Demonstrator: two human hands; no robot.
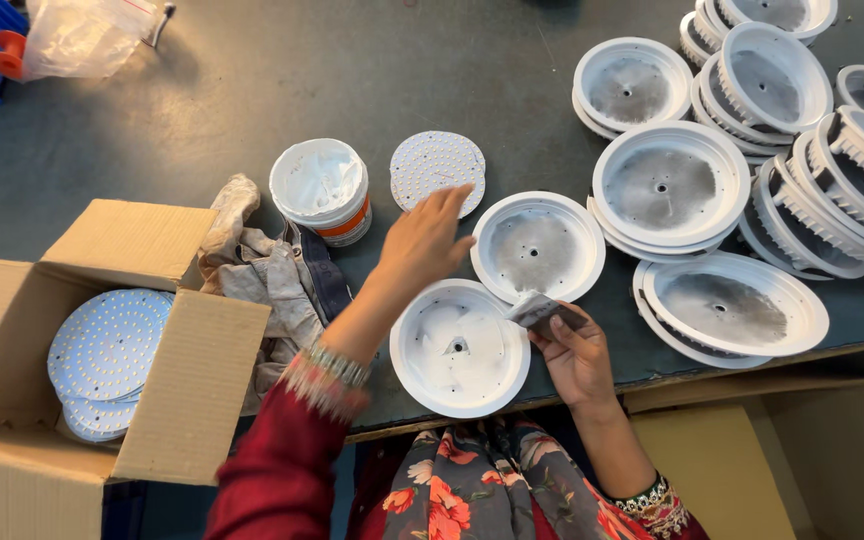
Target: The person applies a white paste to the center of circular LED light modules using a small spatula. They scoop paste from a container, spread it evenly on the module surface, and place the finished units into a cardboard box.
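Observation:
My left hand (424,238) reaches forward, fingers spread, its fingertips at the near edge of a small stack of round white LED boards (436,165). My right hand (574,350) grips a small grey spreader card (535,310) smeared with paste. Between the hands, at the table's front edge, lies a white round lamp housing (459,348) whose inside is coated with white paste. Just beyond it sits another housing (538,246) with a bare grey metal floor.
An open tub of white paste (320,190) stands beside a crumpled rag (262,275). A cardboard box (22,330) at left holds more LED boards (102,355). Several stacked housings (752,150) fill the right. A plastic bag (77,35) lies far left.

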